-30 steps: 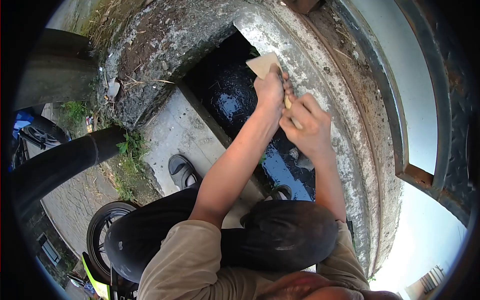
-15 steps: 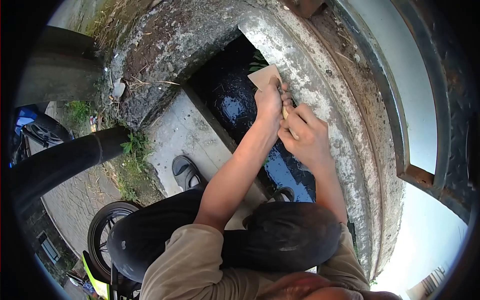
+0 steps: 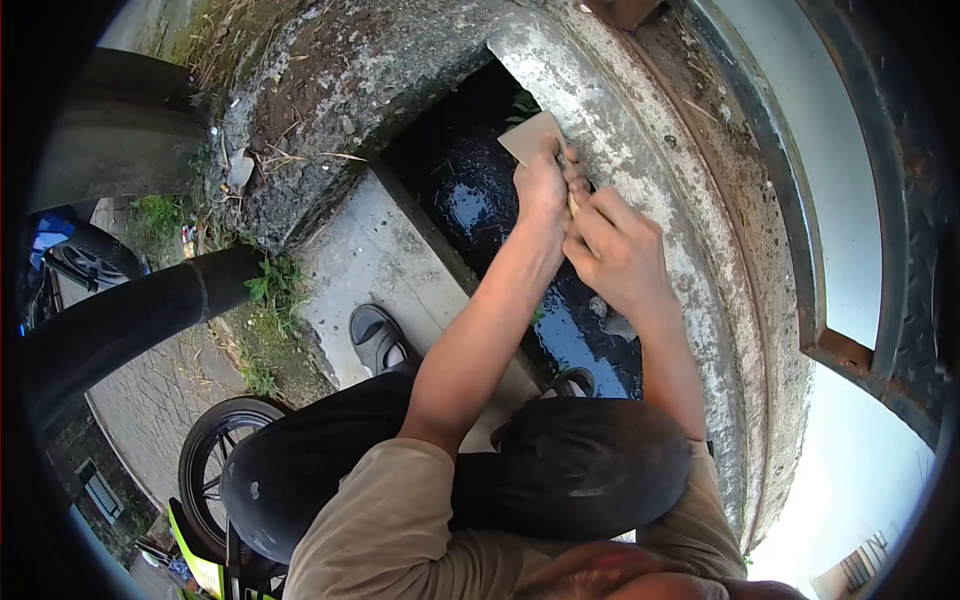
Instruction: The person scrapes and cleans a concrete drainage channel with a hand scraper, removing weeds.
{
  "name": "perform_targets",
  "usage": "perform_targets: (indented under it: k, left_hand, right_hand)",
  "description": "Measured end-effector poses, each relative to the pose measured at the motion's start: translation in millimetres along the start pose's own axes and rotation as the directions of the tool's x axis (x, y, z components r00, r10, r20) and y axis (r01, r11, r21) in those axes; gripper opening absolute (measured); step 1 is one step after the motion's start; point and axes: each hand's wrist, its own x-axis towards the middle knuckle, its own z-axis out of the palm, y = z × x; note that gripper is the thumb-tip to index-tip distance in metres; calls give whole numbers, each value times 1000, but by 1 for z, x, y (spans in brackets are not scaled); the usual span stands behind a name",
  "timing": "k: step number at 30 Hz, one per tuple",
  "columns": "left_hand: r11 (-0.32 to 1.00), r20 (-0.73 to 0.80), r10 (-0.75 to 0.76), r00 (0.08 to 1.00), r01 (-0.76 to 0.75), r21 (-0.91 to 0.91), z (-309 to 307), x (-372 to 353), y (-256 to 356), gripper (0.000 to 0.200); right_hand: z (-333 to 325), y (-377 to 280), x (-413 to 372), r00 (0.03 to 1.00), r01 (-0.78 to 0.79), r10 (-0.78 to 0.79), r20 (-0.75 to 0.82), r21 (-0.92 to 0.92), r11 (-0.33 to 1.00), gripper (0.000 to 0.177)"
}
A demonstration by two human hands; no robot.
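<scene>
My left hand (image 3: 541, 190) is closed around a scraper with a flat beige blade (image 3: 530, 138), which points up and away over the drain opening. Just below it, my right hand (image 3: 622, 252) is closed near a short yellowish part, apparently the handle, which is mostly hidden by the fingers. The two hands are close together. Beneath them lies dark, reflective water (image 3: 468, 205) in the open drain. The pale rough concrete edge (image 3: 640, 205) of the drain runs along the right of both hands.
A concrete slab (image 3: 365, 260) borders the drain on the left, with my sandalled foot (image 3: 377, 335) on it. A thick black pipe (image 3: 130, 315) crosses at left above a wheel (image 3: 215, 460). At right curves a metal frame (image 3: 800, 200); weeds (image 3: 275, 285) grow beside the slab.
The scene has shifted slightly right in view. My right hand has turned a little and its fingers cover more of the yellowish part. Both hands still hold on.
</scene>
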Motion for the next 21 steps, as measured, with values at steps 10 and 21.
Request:
perform_targets:
  k: [10,21]
  left_hand:
    - [998,-4,-42,999,42,41,-4,-3,-6,37]
    - [997,-19,75,997,-74,36,18,3,11,34]
  right_hand:
    - [2,2,-3,1000,-20,19,-13,-18,1000,14]
    - [6,3,7,992,-99,100,-73,19,995,17]
